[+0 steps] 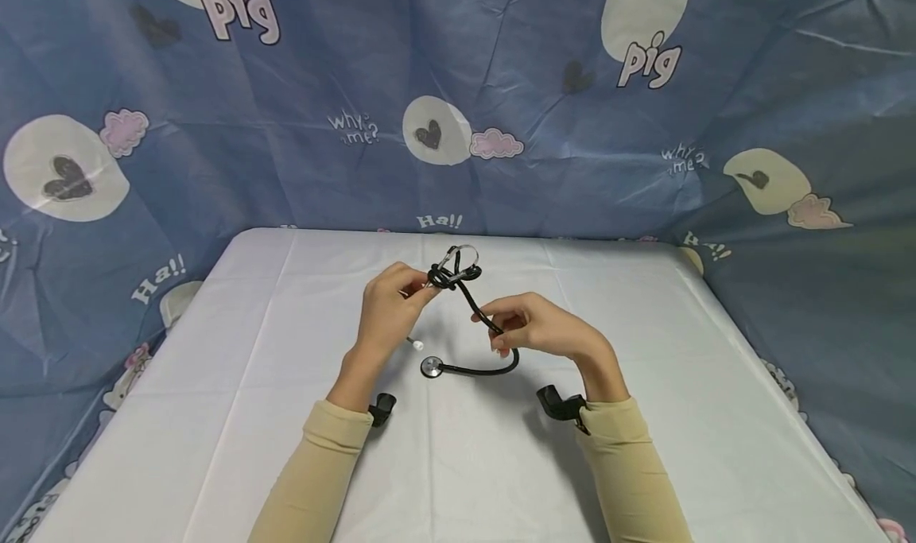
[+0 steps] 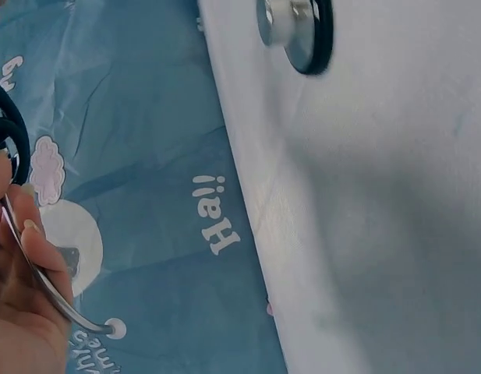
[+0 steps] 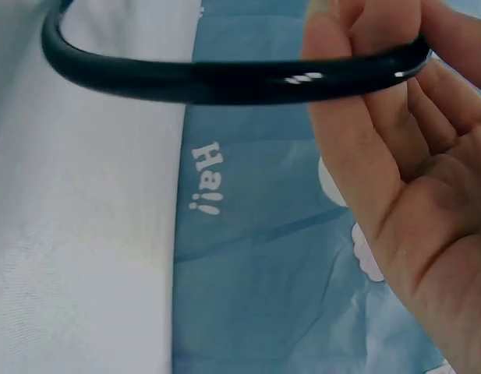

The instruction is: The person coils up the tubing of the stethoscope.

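A stethoscope with black tubing [image 1: 468,299] hangs between the two hands above the table. My left hand [image 1: 392,308] grips it at the knotted black bundle [image 1: 445,279], where a metal loop shows on top. In the left wrist view a curved metal ear tube [image 2: 47,287] runs across the fingers, ending in a white ear tip [image 2: 115,328]. My right hand [image 1: 547,326] pinches the tubing further down. Below that hand the tube bends left to the round metal chest piece [image 1: 432,367]. In the right wrist view the tubing [image 3: 240,83] crosses the fingers [image 3: 345,132].
A white-covered table [image 1: 286,463] lies beneath the hands. Behind and around it hangs a blue printed cloth [image 1: 343,66]. Black wrist mounts [image 1: 561,404] sit at the cuffs of both beige sleeves [image 1: 633,471].
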{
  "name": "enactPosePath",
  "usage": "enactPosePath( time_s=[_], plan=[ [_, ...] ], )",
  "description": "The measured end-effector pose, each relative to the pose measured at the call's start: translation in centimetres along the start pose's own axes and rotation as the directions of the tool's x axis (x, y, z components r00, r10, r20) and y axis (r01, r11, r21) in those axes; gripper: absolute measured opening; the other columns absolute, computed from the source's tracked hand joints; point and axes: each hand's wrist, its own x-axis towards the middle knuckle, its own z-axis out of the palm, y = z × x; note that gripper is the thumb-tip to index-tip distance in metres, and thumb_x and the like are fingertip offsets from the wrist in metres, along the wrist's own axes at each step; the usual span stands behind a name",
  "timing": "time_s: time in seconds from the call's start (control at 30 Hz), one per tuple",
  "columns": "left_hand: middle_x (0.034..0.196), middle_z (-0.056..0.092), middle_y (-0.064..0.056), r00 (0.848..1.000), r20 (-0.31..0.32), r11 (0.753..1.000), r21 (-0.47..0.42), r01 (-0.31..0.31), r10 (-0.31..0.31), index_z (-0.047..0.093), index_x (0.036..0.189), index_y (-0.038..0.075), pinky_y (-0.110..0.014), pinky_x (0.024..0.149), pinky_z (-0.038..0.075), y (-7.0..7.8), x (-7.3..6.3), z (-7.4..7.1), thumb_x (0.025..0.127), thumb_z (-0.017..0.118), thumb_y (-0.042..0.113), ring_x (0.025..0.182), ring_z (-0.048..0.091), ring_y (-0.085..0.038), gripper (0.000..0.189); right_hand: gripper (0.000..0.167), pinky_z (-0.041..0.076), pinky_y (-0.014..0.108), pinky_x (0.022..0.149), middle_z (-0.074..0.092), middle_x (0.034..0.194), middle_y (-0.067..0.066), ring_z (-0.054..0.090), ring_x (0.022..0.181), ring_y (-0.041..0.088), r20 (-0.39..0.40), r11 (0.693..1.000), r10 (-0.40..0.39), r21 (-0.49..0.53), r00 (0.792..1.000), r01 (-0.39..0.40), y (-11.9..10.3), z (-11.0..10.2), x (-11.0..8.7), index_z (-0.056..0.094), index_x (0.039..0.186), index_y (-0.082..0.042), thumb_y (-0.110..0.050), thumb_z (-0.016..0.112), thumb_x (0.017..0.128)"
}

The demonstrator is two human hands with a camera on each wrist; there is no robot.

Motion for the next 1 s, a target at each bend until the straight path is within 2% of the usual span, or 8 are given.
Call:
enactPosePath(
  time_s=[0.13, 0.23, 0.33, 0.53, 0.6, 0.73, 0.87, 1.0],
  plan=[
    [0.08, 0.064, 0.006, 0.996, 0.06, 0.996, 0.064, -0.068, 0.064, 0.076, 0.087, 0.016, -0.028, 0.067, 0.048, 0.3, -0.2, 0.3, 0.081, 0.082, 0.021, 0.074, 0.059, -0.01, 0.01, 0.026, 0.056, 0.038, 0.073, 0.067, 0.084, 0.015, 0.067, 0.074, 0.026, -0.058, 0.999, 0.014, -0.042, 0.998, -0.016, -0.8, -0.1, -0.2, 0.071, 0.113, -0.014, -0.003, 0.066, 0.09],
    [0.081, 0.064, 0.006, 0.983, 0.139, 0.988, 0.084, -0.131, 0.119, 0.075, 0.087, 0.017, -0.029, 0.069, 0.048, 0.6, -0.3, 0.5, 0.082, 0.081, 0.021, 0.075, 0.059, -0.01, 0.009, 0.025, 0.057, 0.038, 0.071, 0.068, 0.087, 0.016, 0.066, 0.073, 0.022, -0.125, 0.998, 0.009, -0.068, 0.992, -0.017, -1.5, -0.2, -0.3, 0.074, 0.11, -0.014, -0.003, 0.065, 0.089],
    [0.082, 0.063, 0.008, 0.959, 0.233, 0.978, 0.093, -0.188, 0.162, 0.075, 0.087, 0.018, -0.029, 0.069, 0.048, 0.8, -0.4, 0.6, 0.083, 0.08, 0.023, 0.075, 0.058, -0.008, 0.008, 0.023, 0.055, 0.034, 0.068, 0.068, 0.088, 0.013, 0.063, 0.073, 0.02, -0.174, 0.994, -0.011, -0.107, 0.985, -0.008, -2.0, -0.3, -0.5, 0.075, 0.106, -0.015, -0.003, 0.063, 0.09],
    [0.08, 0.06, 0.01, 0.893, 0.383, 0.958, 0.062, -0.278, 0.235, 0.073, 0.085, 0.02, -0.026, 0.066, 0.046, 0.8, -0.6, 1.0, 0.084, 0.079, 0.024, 0.072, 0.054, -0.005, 0.008, 0.016, 0.048, 0.029, 0.066, 0.067, 0.085, 0.006, 0.057, 0.075, 0.021, -0.202, 0.986, -0.024, -0.168, 0.979, -0.011, -2.2, -0.3, -0.5, 0.076, 0.1, -0.015, -0.009, 0.062, 0.095],
    [0.08, 0.06, 0.011, 0.874, 0.421, 0.964, 0.005, -0.268, 0.241, 0.073, 0.086, 0.021, -0.025, 0.066, 0.047, 0.8, -0.7, 1.0, 0.084, 0.08, 0.023, 0.072, 0.054, -0.005, 0.007, 0.015, 0.049, 0.03, 0.067, 0.068, 0.086, 0.007, 0.058, 0.076, 0.023, -0.208, 0.983, -0.041, -0.182, 0.977, 0.002, -1.9, -0.4, -0.4, 0.075, 0.1, -0.014, -0.011, 0.062, 0.096],
    [0.081, 0.063, 0.013, 0.837, 0.492, 0.97, -0.162, -0.18, 0.238, 0.075, 0.086, 0.024, -0.025, 0.067, 0.049, 0.8, -0.9, 1.2, 0.084, 0.08, 0.018, 0.073, 0.055, -0.006, 0.008, 0.013, 0.052, 0.032, 0.072, 0.07, 0.091, 0.005, 0.062, 0.081, 0.022, -0.266, 0.98, -0.081, -0.198, 0.96, 0.028, -1.3, -0.6, -0.2, 0.075, 0.099, -0.018, -0.013, 0.064, 0.096],
    [0.083, 0.065, 0.009, 0.797, 0.538, 0.951, -0.275, -0.141, 0.274, 0.076, 0.086, 0.022, -0.025, 0.067, 0.049, 1.1, -1.0, 1.4, 0.084, 0.079, 0.014, 0.074, 0.055, -0.009, 0.009, 0.008, 0.054, 0.033, 0.075, 0.071, 0.092, 0.002, 0.063, 0.082, 0.019, -0.36, 0.987, -0.089, -0.158, 0.929, 0.034, -0.4, -0.6, 0.1, 0.077, 0.097, -0.02, -0.017, 0.072, 0.09],
    [0.084, 0.066, 0.006, 0.782, 0.537, 0.935, -0.316, -0.162, 0.317, 0.077, 0.087, 0.018, -0.023, 0.067, 0.049, 1.5, -1.0, 1.6, 0.082, 0.081, 0.012, 0.074, 0.056, -0.008, 0.009, 0.012, 0.055, 0.035, 0.073, 0.07, 0.089, 0.005, 0.063, 0.079, 0.02, -0.436, 0.997, -0.054, -0.072, 0.898, 0.025, 0.7, -0.8, 0.3, 0.075, 0.095, -0.013, -0.018, 0.079, 0.084]
  ],
)
